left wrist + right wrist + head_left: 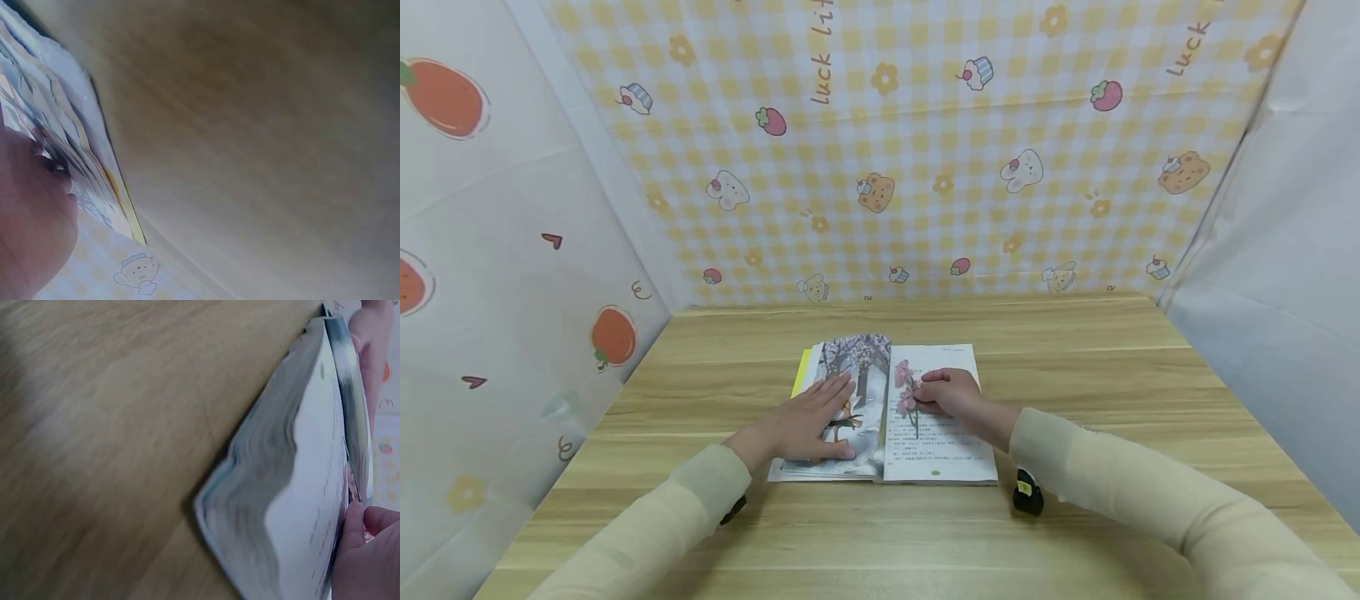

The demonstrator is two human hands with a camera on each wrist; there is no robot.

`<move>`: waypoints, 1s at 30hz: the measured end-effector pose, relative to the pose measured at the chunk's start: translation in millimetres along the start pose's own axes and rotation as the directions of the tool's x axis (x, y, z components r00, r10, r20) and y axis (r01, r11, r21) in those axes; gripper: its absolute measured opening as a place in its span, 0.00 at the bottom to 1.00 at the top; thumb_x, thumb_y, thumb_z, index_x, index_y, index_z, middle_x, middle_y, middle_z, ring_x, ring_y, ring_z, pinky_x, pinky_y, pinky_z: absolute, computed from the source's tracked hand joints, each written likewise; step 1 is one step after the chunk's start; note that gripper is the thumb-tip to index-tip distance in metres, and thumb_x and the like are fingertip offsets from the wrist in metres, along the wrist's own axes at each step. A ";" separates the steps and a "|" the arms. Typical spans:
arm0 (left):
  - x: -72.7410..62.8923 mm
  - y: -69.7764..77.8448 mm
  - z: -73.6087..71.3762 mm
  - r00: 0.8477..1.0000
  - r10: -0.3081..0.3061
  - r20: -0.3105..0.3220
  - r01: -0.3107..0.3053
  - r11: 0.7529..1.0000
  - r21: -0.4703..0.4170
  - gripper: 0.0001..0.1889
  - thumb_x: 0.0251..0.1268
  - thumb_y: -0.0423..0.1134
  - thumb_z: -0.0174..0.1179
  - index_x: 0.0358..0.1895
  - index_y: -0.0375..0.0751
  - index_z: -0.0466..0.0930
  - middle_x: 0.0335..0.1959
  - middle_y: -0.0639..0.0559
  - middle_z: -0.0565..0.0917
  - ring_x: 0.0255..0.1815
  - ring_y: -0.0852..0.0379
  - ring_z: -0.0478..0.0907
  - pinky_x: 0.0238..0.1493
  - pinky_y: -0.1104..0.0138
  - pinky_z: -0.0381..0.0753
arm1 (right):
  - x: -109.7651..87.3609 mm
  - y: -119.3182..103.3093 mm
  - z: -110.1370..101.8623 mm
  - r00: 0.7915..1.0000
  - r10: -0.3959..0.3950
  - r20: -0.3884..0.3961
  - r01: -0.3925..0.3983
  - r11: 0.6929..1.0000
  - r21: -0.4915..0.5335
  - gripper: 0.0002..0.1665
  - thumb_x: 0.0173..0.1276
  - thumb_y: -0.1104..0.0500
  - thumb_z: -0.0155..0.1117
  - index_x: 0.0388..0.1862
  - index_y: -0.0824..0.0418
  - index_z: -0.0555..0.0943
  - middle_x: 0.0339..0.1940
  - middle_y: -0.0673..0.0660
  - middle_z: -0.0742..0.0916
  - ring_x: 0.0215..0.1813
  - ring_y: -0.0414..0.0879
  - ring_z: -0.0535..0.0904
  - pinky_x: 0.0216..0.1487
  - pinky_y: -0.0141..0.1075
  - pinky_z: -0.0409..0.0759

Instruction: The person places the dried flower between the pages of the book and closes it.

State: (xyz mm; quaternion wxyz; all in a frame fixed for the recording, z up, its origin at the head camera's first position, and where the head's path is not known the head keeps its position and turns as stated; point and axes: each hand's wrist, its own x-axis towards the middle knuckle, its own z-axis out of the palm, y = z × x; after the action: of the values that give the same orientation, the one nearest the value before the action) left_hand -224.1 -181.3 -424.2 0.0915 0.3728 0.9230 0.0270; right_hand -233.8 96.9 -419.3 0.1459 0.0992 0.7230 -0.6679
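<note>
An open book (940,458) lies on the wooden table, an illustrated page on its left and printed text on its right. My left hand (801,425) rests flat on the illustrated page, fingers extended and thumb pointing toward the spine. Over the text page, close to the fold, lies a sprig of pink blossoms (906,404) with thin stems trailing toward me. The right hand (955,396) pinches this sprig between thumb and fingers. From the right wrist, the thick page block (250,481) shows edge-on, with the right hand's fingertips at the page surface.
The wooden table (715,367) extends around the book on all sides. Behind it hangs a yellow checked cloth (917,225) with cartoon prints. A yellow edge (801,372) shows under the book's left pages. Beneath the right sleeve is a black wrist device (1027,493).
</note>
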 end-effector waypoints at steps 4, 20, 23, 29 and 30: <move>0.0 0.2 0.2 1.000 0.002 -0.001 -0.002 1.000 0.006 0.57 0.58 0.80 0.38 0.78 0.40 0.36 0.79 0.46 0.37 0.78 0.50 0.34 0.75 0.57 0.40 | 1.5 1.2 8.5 1.000 -0.010 -0.015 0.010 1.000 -0.011 0.18 0.63 0.71 0.65 0.52 0.72 0.77 0.39 0.63 0.85 0.34 0.44 0.85 0.41 0.33 0.84; -0.3 0.2 0.6 1.000 -0.005 -0.006 0.005 1.000 0.007 0.57 0.58 0.79 0.40 0.78 0.40 0.36 0.79 0.46 0.37 0.78 0.50 0.34 0.75 0.56 0.41 | -12.0 -6.2 13.4 0.994 -0.098 0.052 0.105 0.981 -0.164 0.23 0.59 0.70 0.68 0.54 0.72 0.77 0.41 0.61 0.86 0.38 0.48 0.85 0.41 0.36 0.84; 0.5 -0.6 0.7 1.000 -0.009 -0.009 0.009 1.000 0.013 0.57 0.58 0.79 0.40 0.78 0.40 0.37 0.79 0.46 0.37 0.78 0.50 0.35 0.75 0.57 0.41 | -18.1 -9.8 9.7 0.988 -0.129 0.089 0.147 0.961 -0.233 0.26 0.60 0.69 0.69 0.56 0.72 0.74 0.45 0.62 0.86 0.44 0.52 0.84 0.44 0.37 0.84; -0.9 -0.8 0.1 1.000 0.002 -0.010 -0.002 1.000 0.002 0.57 0.59 0.78 0.41 0.78 0.39 0.36 0.79 0.45 0.37 0.78 0.49 0.35 0.75 0.55 0.40 | -20.3 -10.0 -7.2 0.954 -0.257 0.157 0.300 0.838 -0.455 0.28 0.58 0.64 0.72 0.57 0.71 0.76 0.51 0.63 0.84 0.54 0.55 0.80 0.55 0.44 0.79; -1.4 -0.8 0.1 1.000 0.004 -0.012 -0.004 1.000 -0.001 0.56 0.59 0.78 0.41 0.78 0.39 0.36 0.79 0.45 0.37 0.78 0.49 0.35 0.75 0.55 0.40 | -19.9 -9.6 -11.2 0.943 -0.284 0.172 0.332 0.798 -0.503 0.28 0.58 0.62 0.72 0.57 0.70 0.77 0.53 0.63 0.83 0.56 0.56 0.79 0.57 0.45 0.77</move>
State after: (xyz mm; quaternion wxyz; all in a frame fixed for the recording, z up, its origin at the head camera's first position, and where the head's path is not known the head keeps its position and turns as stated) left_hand -223.6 -182.8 -424.1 0.0860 0.3743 0.9228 0.0301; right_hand -219.2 108.2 -402.8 0.0885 -0.0928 0.8770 -0.4631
